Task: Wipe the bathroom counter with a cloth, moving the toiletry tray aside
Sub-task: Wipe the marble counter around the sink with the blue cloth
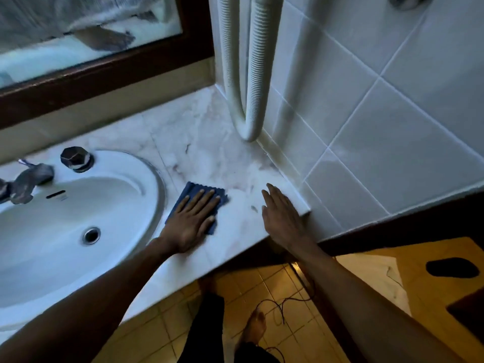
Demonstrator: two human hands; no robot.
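A dark blue cloth (pixel 194 190) lies flat on the white marble counter (pixel 209 142), just right of the sink. My left hand (pixel 192 218) presses down on the cloth with fingers spread. My right hand (pixel 281 213) rests flat on the counter near its right front corner, fingers together, holding nothing. No toiletry tray is in view.
An oval white sink (pixel 78 226) with a metal tap (pixel 28 182) and knob (pixel 77 158) fills the left. A white ribbed hose (pixel 248 74) hangs down to the counter's back right corner. Tiled wall (pixel 379 113) on the right. Wooden stool (pixel 432 284) and loose cable (pixel 282 307) below.
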